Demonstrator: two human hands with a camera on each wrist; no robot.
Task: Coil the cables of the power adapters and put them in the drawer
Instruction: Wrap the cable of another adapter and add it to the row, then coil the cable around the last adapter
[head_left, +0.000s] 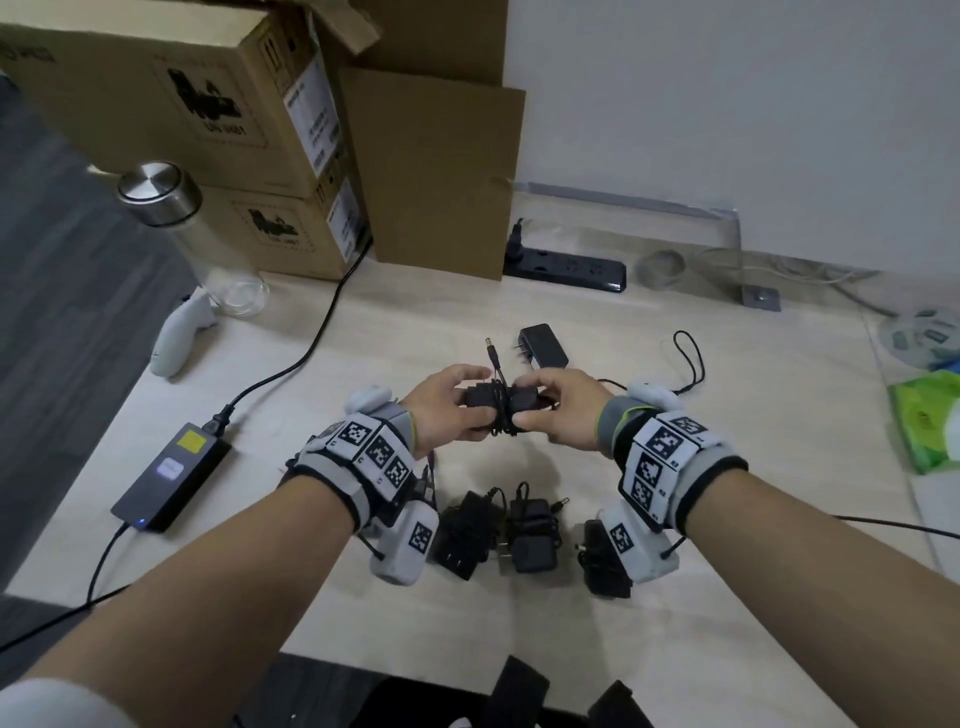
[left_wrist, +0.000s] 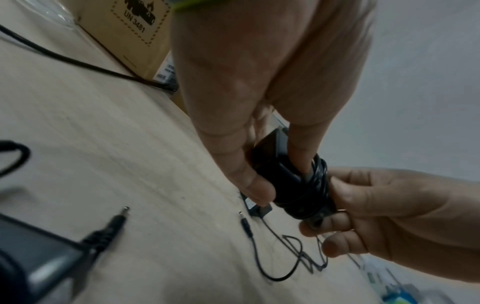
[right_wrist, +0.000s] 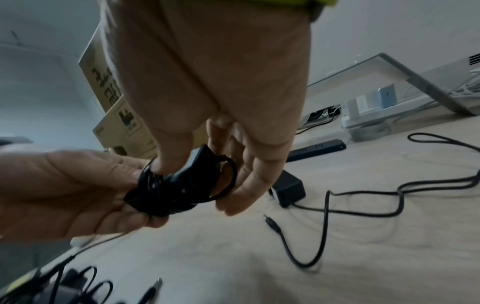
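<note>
Black power adapter (head_left: 493, 402) with its cable (head_left: 503, 410) wound around sits between both hands above the table (head_left: 395, 322); left hand (head_left: 447, 408) and right hand (head_left: 561, 410) each grasp one end.

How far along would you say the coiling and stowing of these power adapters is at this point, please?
Done: three black adapters with bundled cables lie at the near edge of the pale wooden desk. In hand: the left hand and right hand grip a fourth black adapter, cable mostly wound round it, plug end free. Left: one black adapter with a loose cable lies beyond. No drawer is in view, so stowing remains.
</note>
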